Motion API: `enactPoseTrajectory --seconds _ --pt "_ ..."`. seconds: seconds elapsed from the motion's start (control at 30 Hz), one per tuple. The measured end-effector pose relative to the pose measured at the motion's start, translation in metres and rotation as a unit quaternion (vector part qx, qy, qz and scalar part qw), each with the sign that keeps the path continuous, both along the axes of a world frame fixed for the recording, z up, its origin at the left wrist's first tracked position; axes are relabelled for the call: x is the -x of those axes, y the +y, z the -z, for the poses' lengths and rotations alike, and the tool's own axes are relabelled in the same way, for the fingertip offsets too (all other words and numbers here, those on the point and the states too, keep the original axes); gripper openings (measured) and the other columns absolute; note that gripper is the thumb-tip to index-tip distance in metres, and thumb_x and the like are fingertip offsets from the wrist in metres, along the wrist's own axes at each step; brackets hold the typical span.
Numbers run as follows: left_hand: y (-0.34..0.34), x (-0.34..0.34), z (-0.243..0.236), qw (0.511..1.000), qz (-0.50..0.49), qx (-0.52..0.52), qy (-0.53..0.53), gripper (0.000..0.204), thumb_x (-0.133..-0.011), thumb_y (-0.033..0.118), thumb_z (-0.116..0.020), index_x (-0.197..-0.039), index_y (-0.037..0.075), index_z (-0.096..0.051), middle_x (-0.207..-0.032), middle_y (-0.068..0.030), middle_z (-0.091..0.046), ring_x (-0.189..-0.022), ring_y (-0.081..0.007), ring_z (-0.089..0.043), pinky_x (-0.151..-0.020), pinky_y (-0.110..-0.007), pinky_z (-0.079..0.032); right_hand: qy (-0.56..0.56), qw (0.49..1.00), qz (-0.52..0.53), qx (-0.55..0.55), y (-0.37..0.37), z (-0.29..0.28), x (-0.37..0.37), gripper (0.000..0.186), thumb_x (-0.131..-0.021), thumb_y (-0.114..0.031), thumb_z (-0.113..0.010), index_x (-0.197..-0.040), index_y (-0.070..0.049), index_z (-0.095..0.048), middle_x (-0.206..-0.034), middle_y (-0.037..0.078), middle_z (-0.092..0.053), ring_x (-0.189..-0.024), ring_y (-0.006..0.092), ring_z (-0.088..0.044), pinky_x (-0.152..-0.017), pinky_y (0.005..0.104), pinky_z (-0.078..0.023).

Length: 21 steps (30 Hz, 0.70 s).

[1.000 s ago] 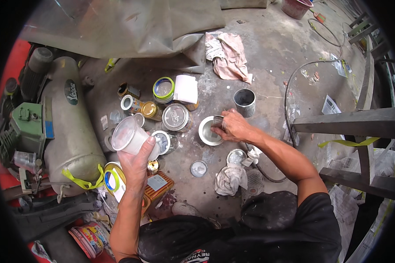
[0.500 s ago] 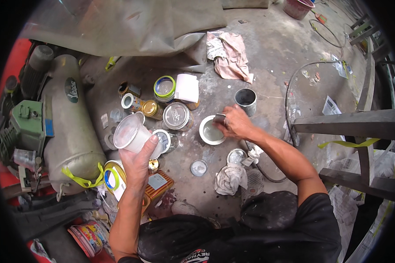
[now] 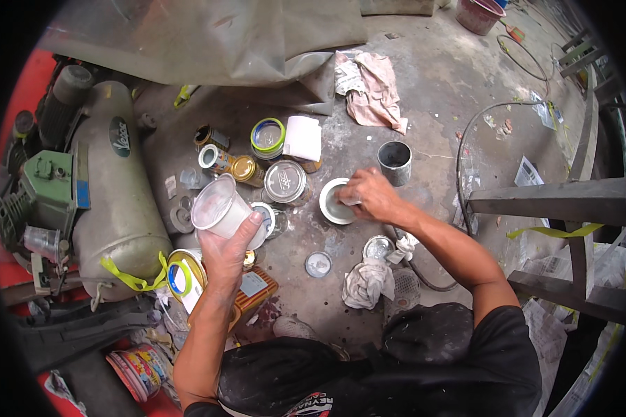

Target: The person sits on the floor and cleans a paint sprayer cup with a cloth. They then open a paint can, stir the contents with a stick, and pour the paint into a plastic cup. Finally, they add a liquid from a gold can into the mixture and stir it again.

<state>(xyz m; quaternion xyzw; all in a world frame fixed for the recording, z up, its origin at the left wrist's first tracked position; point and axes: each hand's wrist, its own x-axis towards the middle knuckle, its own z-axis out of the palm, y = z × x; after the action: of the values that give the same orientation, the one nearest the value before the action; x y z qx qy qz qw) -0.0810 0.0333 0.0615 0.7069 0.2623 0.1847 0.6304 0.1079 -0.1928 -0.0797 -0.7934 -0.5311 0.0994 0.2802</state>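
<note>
My left hand (image 3: 224, 258) is closed round a translucent plastic tub (image 3: 219, 208), tilted with its mouth toward the upper left. My right hand (image 3: 374, 194) reaches into a round white-rimmed can (image 3: 324, 201) with greyish contents. Its fingers are pinched on a small flat piece like a scraper, mostly hidden now and blurred. Just beyond that hand stands an open grey tin (image 3: 395, 154) with a dark inside. Left of the white-rimmed can is a lidded round can (image 3: 285, 182). A small round lid (image 3: 318, 264) lies on the floor nearer me.
Several paint cans, one a gold-lidded tin (image 3: 246, 169), crowd the left middle beside an air compressor tank (image 3: 118, 187). Crumpled cloth (image 3: 367, 283) lies near my knees, pink cloth (image 3: 374, 90) farther off. A hose (image 3: 460, 149) and metal frame (image 3: 549, 199) are at right.
My right hand has lowered the flat piece into the white-rimmed can, so less of it shows. The left hand keeps the tub with little motion. The whole view has shifted slightly.
</note>
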Motion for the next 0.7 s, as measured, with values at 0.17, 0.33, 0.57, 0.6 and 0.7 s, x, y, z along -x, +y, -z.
enactPoseTrajectory --seconds 0.17,0.33,0.57,0.6,0.7 --pt "0.0 0.001 0.0 1.0 0.005 -0.008 0.005 0.062 -0.081 0.008 -0.082 -0.134 -0.001 -0.049 -0.115 -0.0106 -0.063 -0.106 -0.0204 -0.065 -0.093 -0.036 -0.054 -0.028 0.99 0.01 0.136 -0.008 -0.001 -0.025 0.014 -0.087 -0.022 -0.072 -0.085 -0.008 -0.075 -0.079 0.013 -0.069 -0.078 0.0349 -0.065 -0.069 0.0477 -0.047" --pt "-0.004 -0.005 0.002 1.0 -0.012 0.001 -0.018 0.067 -0.077 0.015 -0.088 -0.131 -0.001 -0.052 -0.107 -0.0081 -0.064 -0.096 -0.0165 -0.063 -0.086 -0.032 -0.054 0.085 0.992 -0.011 -0.097 0.005 0.02 -0.001 0.029 -0.087 -0.03 -0.069 -0.083 -0.002 -0.072 -0.076 0.022 -0.068 -0.069 0.0403 -0.066 -0.066 0.0491 -0.054" --pt "0.0 -0.003 0.008 1.0 -0.01 -0.008 -0.017 0.068 -0.077 0.015 -0.088 -0.132 -0.001 -0.052 -0.109 -0.0084 -0.063 -0.099 -0.0167 -0.062 -0.089 -0.032 -0.053 -0.036 0.99 0.019 -0.135 0.008 0.006 -0.012 0.031 -0.089 -0.031 -0.066 -0.076 -0.004 -0.074 -0.071 0.022 -0.067 -0.069 0.0419 -0.066 -0.078 0.051 -0.051" --pt "0.0 -0.006 0.008 1.0 -0.007 -0.011 -0.021 0.068 -0.077 0.015 -0.088 -0.133 -0.001 -0.052 -0.11 -0.0084 -0.063 -0.099 -0.0168 -0.062 -0.089 -0.032 -0.053 0.041 0.992 0.022 -0.119 0.007 0.028 -0.008 0.028 -0.087 -0.029 -0.067 -0.075 -0.005 -0.074 -0.074 0.02 -0.069 -0.074 0.0391 -0.067 -0.077 0.0535 -0.05" --pt "-0.002 -0.002 0.005 1.0 -0.009 0.002 -0.005 0.068 -0.077 0.014 -0.087 -0.133 -0.001 -0.052 -0.11 -0.0088 -0.063 -0.099 -0.0171 -0.063 -0.089 -0.032 -0.053 0.052 0.988 0.002 0.144 0.004 0.004 -0.021 0.014 -0.084 -0.021 -0.069 -0.089 -0.009 -0.075 -0.08 0.017 -0.071 -0.08 0.0371 -0.068 -0.076 0.0534 -0.051"
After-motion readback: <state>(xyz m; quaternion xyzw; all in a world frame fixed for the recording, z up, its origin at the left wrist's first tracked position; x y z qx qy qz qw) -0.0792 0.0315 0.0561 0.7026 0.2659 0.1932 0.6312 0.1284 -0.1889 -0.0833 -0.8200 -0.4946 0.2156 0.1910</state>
